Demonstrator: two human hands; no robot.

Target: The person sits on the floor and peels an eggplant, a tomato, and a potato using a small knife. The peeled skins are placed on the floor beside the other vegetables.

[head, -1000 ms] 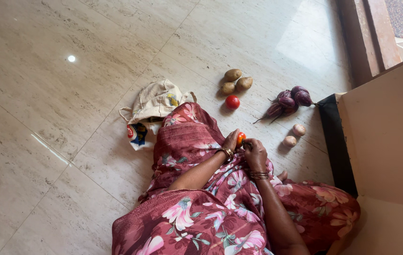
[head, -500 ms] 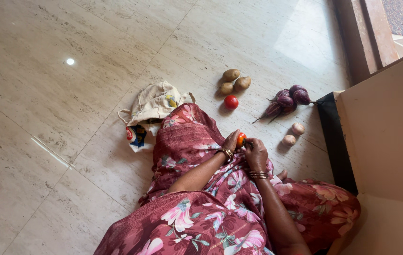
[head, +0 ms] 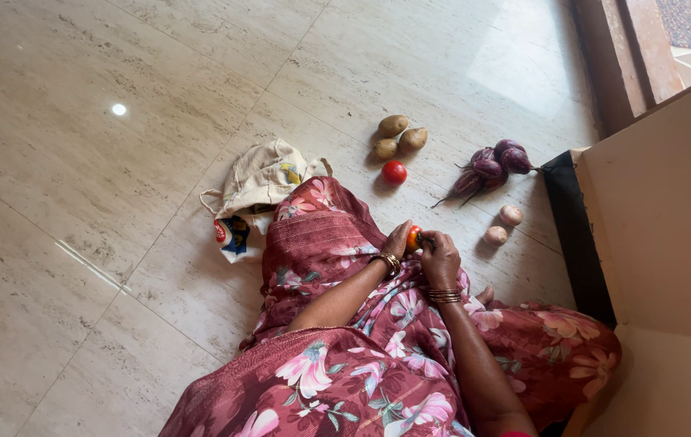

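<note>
Since a second ago little has shifted: our view has drifted slightly, so the vegetables sit a touch higher in the frame, and both hands stay on the tomato. Our left hand [head: 398,241] and right hand [head: 440,257] are closed around one orange-red tomato [head: 414,237] at mid-frame, above our knee. We judge it could slip and roll across the smooth floor [head: 119,202], or bruise if squeezed. We count three potatoes [head: 394,136], one loose red tomato [head: 394,171], a cluster of about four aubergines [head: 491,168], two onions [head: 503,225], one cloth bag [head: 260,182]
</note>
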